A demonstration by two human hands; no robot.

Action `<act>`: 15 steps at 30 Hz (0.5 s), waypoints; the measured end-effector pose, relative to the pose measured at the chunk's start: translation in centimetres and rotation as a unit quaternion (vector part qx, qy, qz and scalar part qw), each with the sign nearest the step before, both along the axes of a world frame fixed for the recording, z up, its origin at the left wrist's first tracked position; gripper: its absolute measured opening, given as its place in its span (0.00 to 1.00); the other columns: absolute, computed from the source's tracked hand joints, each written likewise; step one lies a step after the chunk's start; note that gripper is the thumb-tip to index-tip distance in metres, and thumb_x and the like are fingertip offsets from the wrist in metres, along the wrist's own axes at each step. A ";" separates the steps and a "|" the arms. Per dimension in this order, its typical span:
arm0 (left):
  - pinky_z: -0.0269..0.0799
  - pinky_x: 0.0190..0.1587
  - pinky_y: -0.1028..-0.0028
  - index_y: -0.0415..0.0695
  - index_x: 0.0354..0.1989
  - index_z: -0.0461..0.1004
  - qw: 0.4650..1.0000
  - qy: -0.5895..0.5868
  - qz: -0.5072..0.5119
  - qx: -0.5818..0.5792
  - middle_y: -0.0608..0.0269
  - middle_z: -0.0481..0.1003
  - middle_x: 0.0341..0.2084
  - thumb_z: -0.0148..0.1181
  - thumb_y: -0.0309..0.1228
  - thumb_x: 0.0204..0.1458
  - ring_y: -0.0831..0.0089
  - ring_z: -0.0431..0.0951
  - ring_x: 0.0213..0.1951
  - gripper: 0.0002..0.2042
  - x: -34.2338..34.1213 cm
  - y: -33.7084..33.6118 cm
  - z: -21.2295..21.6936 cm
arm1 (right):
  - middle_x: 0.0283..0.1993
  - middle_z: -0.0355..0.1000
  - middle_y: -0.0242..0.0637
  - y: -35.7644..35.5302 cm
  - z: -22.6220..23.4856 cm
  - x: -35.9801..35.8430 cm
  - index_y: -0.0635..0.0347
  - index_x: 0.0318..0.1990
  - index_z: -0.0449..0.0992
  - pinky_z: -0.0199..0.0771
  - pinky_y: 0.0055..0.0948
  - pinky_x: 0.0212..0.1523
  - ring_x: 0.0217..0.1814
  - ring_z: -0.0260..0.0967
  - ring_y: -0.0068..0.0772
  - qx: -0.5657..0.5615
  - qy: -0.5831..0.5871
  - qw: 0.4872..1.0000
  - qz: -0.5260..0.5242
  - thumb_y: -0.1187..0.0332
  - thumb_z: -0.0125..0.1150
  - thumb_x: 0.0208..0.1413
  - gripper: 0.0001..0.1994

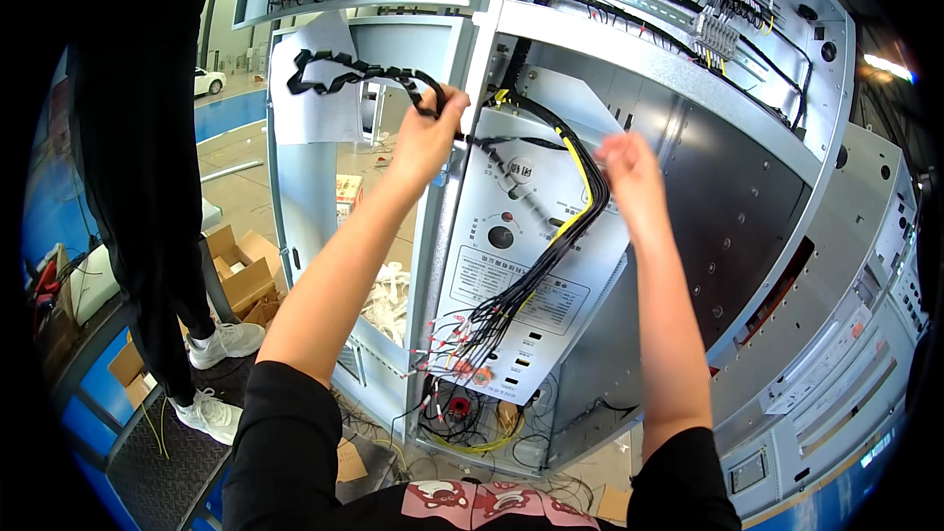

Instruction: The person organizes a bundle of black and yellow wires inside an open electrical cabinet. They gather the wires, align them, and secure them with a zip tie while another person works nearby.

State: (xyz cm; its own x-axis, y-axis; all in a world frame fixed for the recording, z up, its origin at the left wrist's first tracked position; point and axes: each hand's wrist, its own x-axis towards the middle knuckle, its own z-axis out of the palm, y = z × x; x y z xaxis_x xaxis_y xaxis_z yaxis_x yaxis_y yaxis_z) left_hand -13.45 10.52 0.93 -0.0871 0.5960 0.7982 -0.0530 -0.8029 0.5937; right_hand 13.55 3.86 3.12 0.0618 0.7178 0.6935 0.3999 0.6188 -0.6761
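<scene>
Landmark: grey cabinet.
Brown cardboard boxes on floor, left of cabinet.
White square label on cabinet panel, black knob above.
Black wire bundle runs long way, top right down to lower left, over label.
Left hand clenched on black wire wrap at cabinet's left post.
Right hand touches bundle top; finger grip cannot tell.

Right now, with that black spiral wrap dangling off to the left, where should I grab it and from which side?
Grip the black spiral wrap near its loose end by the white paper sheet, coming from below. That end hangs free in open air, while the left hand pinches the other end against the wire bundle.
</scene>
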 end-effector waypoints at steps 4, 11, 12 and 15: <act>0.70 0.32 0.65 0.40 0.38 0.70 0.988 0.077 0.136 0.013 0.55 0.74 0.22 0.54 0.40 0.60 0.63 0.75 0.27 0.13 2.5 1.3 -3.2 | 0.55 0.68 0.43 -0.1 -4.1 -4.0 0.59 0.66 0.57 0.77 0.32 0.45 0.47 0.74 0.33 -0.135 -0.001 0.972 0.195 0.75 0.69 0.49 0.37; 0.76 0.33 0.55 0.39 0.38 0.67 0.876 0.418 0.237 0.023 0.49 0.79 0.27 0.52 0.33 0.53 0.48 0.80 0.31 0.11 7.4 -1.6 -5.1 | 0.54 0.70 0.38 2.9 -6.9 -5.9 0.62 0.64 0.60 0.69 0.27 0.52 0.52 0.69 0.27 0.016 -0.067 0.986 0.152 0.66 0.69 0.54 0.33; 0.76 0.33 0.56 0.38 0.36 0.68 0.878 0.424 0.212 0.059 0.49 0.79 0.28 0.52 0.33 0.53 0.48 0.80 0.31 0.10 7.3 -1.6 -5.7 | 0.51 0.72 0.37 3.3 -6.7 -5.8 0.63 0.61 0.64 0.70 0.27 0.51 0.49 0.70 0.26 0.009 -0.044 0.991 0.123 0.66 0.68 0.55 0.28; 0.76 0.35 0.63 0.36 0.35 0.72 0.876 0.455 0.116 0.113 0.49 0.79 0.29 0.50 0.31 0.54 0.57 0.81 0.30 0.09 7.8 -2.5 -5.7 | 0.38 0.75 0.33 2.9 -6.4 -5.3 0.64 0.43 0.75 0.71 0.25 0.43 0.39 0.70 0.23 0.027 -0.002 0.997 0.066 0.61 0.54 0.65 0.13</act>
State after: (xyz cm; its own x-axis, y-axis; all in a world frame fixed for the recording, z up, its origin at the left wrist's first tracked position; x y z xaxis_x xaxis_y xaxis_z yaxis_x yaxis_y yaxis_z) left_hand -5.67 7.98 -4.75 0.5478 0.4643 0.6959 0.5396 -0.8318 0.1301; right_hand 8.24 6.77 -3.32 -0.0332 0.6809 0.7316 0.3143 0.7020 -0.6391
